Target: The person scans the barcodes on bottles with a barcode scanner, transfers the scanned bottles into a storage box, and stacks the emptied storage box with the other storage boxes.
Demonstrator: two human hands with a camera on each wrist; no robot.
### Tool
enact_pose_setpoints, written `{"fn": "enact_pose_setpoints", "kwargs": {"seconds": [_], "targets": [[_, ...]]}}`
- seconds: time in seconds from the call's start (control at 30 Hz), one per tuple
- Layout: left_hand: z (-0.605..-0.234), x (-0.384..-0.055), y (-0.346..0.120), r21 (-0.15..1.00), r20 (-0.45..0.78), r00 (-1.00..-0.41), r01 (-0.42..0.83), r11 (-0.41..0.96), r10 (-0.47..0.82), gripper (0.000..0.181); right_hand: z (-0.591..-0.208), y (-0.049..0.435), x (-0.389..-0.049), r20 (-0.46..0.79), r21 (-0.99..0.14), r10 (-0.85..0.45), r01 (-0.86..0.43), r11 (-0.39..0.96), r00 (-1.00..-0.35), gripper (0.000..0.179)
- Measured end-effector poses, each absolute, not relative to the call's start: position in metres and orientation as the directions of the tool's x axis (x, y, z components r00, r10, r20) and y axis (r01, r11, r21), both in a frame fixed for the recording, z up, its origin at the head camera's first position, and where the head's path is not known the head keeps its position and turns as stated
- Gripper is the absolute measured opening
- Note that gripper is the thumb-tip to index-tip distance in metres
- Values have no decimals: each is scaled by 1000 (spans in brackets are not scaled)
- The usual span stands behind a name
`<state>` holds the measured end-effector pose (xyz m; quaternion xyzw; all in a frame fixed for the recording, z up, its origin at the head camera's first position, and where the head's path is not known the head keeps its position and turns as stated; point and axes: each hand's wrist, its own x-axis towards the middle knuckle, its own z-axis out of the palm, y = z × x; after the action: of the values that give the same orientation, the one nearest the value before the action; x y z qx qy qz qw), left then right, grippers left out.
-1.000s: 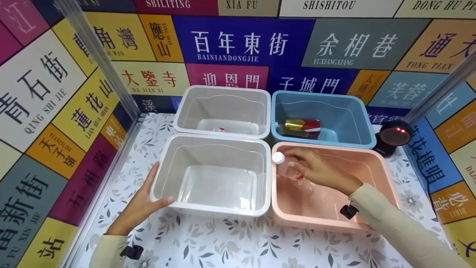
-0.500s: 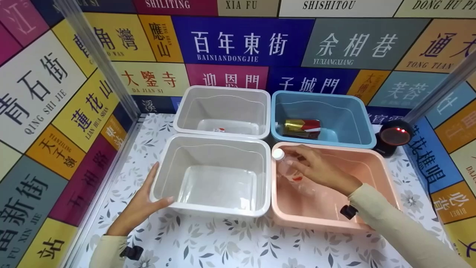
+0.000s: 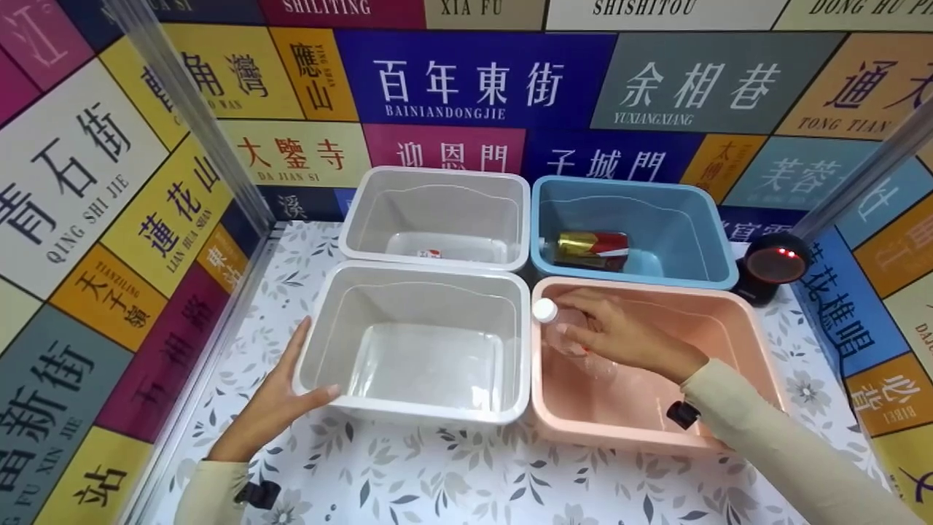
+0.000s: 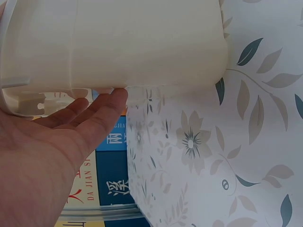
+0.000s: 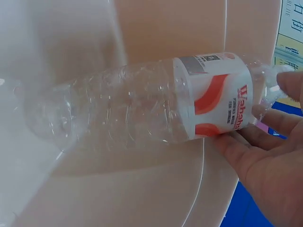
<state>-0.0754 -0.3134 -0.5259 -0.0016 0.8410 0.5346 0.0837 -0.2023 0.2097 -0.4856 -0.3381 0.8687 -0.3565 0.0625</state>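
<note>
A clear plastic bottle (image 5: 128, 106) with a white cap and a red-and-white label stands tilted inside the pink bin (image 3: 627, 436). My right hand (image 3: 619, 328) holds it near the neck, thumb on one side and fingers on the other. The right wrist view shows the bottle's base down in the bin and the fingertips beside the label; the cap is out of sight there. My left hand (image 3: 273, 401) rests against the left side of the front white bin (image 3: 430, 414), its thumb at the front rim. In the left wrist view its fingers lie fairly straight along the outer wall.
Behind are a second white bin (image 3: 437, 179) with a small item with a red mark on its floor, and a blue bin (image 3: 678, 244) holding a gold-and-red can (image 3: 592, 248). A black scanner-like device (image 3: 773, 270) stands at the right. Printed panels (image 3: 474, 80) enclose the leaf-patterned table (image 3: 437, 474).
Half a second ago the right thumb sat higher and more of the label showed; now the thumb is lower across the bottle and the cap has dipped slightly. The left hand stays in place.
</note>
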Motion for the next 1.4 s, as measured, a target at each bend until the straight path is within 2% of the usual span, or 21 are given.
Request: {"fn": "enact_pose_setpoints", "kwargs": {"seconds": [0.43,0.63,0.77,0.93,1.17,1.4], "targets": [[-523,-75,-313,889,-144,-985,-88,450,91,107,-483,207,-196,11,-596,-641,-520,612,-767,76],[-525,-75,-313,904,-141,-986,-90,418,92,106,-476,210,-199,29,-579,-671,-559,593,-741,69],[-525,-75,-313,900,-138,-986,-85,427,95,107,-468,216,-199,29,-588,-653,-541,602,-757,69],[-524,-75,-313,900,-138,-986,-85,427,95,107,-461,222,-199,48,-657,-633,-502,562,-773,59],[-524,-75,-313,900,-142,-985,-88,427,95,108,-456,234,-199,145,-679,-605,-524,515,-783,50],[-523,-76,-313,889,-150,-984,-92,448,96,107,-449,243,-197,98,-701,-578,-469,538,-810,50]]}}
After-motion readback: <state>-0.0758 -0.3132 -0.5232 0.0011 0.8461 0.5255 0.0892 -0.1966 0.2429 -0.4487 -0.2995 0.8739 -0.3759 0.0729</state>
